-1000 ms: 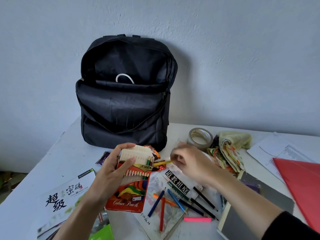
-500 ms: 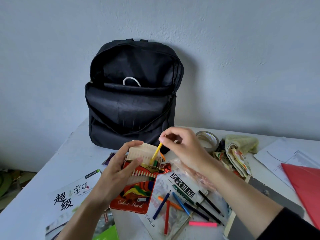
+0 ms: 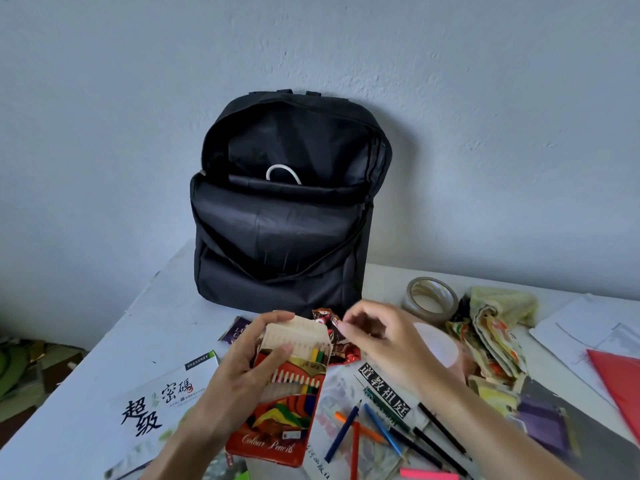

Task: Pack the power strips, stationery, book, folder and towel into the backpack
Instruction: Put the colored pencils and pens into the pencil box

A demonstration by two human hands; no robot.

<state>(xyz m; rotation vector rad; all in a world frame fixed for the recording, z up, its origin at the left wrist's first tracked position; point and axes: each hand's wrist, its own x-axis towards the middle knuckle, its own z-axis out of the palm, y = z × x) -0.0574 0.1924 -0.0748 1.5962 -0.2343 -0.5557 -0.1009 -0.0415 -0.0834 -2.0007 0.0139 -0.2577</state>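
The yellow pencil (image 3: 314,353) is in. Half a second ago the right hand (image 3: 388,344) was feeding it into the colour pencil box (image 3: 287,410); now it stands in the row beside a green one. That hand has pulled clear, fingers loosely curled, blurred, nothing visible in them. The left hand (image 3: 242,368) grips the box, thumb on its open flap, tilted up off the worktop (image 3: 166,323).

The box isn't full yet, I'd say: loose pencils (image 3: 381,427) lie just right of it on a printed sheet, so more refilling before stationery gets packed.

The backpack (image 3: 284,237) stands unzipped against the wall. Only a white cable loop (image 3: 282,173) shows inside. The towel (image 3: 502,303) and red folder (image 3: 620,386) wait outside, far right.
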